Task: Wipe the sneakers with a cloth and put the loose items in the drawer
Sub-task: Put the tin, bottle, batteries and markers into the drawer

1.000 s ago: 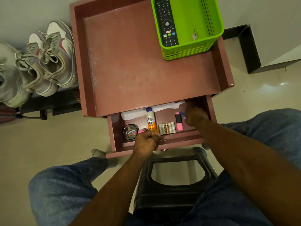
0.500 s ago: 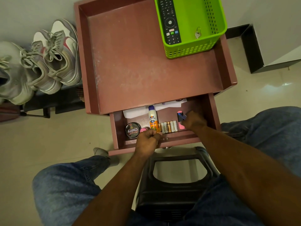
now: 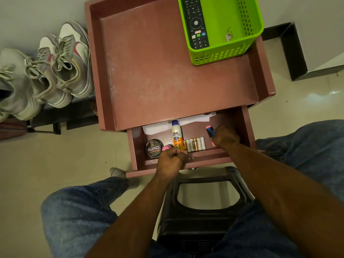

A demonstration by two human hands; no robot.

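Observation:
The pink-brown side table's drawer [image 3: 247, 127] stands pulled open. Inside lie a round Cherry polish tin [image 3: 153, 148], a small pink item [image 3: 166, 147], a Fevicol glue bottle [image 3: 176, 135], several batteries [image 3: 194, 144] and white paper [image 3: 195, 118]. My left hand [image 3: 171, 161] is fisted at the drawer's front wall, fingers curled over its edge. My right hand [image 3: 225, 136] is inside the drawer's right part and pinches a pink and dark blue marker [image 3: 210, 130]. Grey-white sneakers [image 3: 61, 64] stand on a low rack to the left. No cloth is visible.
A green basket [image 3: 219, 54] on the table's back right holds a black remote [image 3: 195, 21] and a key [image 3: 228, 35]. A black plastic stool [image 3: 204, 211] sits between my jeans-clad knees. A dark skirting corner [image 3: 284, 51] runs at the right wall.
My right hand has closed on the marker, which lay flat beside the batteries, and tipped it up. The left hand has stayed on the drawer front. The view shifted slightly.

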